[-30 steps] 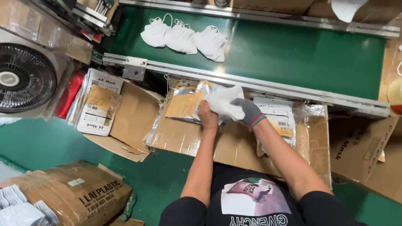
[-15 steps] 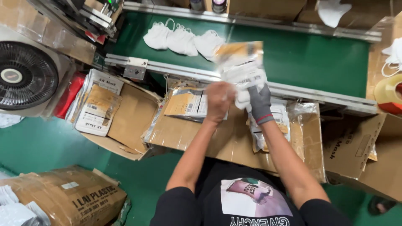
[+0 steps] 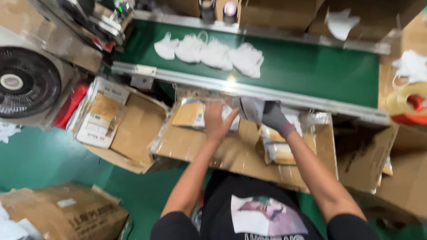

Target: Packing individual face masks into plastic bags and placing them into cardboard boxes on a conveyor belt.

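Observation:
My bare left hand (image 3: pixel 218 122) lies with fingers spread on a stack of clear plastic packets with tan inserts (image 3: pixel 189 113), on a cardboard surface (image 3: pixel 231 153) in front of me. My right hand (image 3: pixel 274 118), in a grey glove, grips a pale flat packet (image 3: pixel 250 109) just right of the left hand, below the metal rail. It is too blurred to tell what the packet holds. More packets (image 3: pixel 278 149) lie under my right wrist. Several white face masks (image 3: pixel 209 53) sit in a row on the green conveyor belt (image 3: pixel 311 71) beyond.
A black fan (image 3: pixel 24 82) stands at the left. An open carton with packets (image 3: pixel 100 115) sits left of my work surface. A tape roll (image 3: pixel 407 104) and loose masks (image 3: pixel 411 64) are at the right. A cardboard box (image 3: pixel 66 213) is at lower left.
Both hands held the packet up over the belt half a second ago. They have come back down to the packet stack on the cardboard. The view has tilted slightly.

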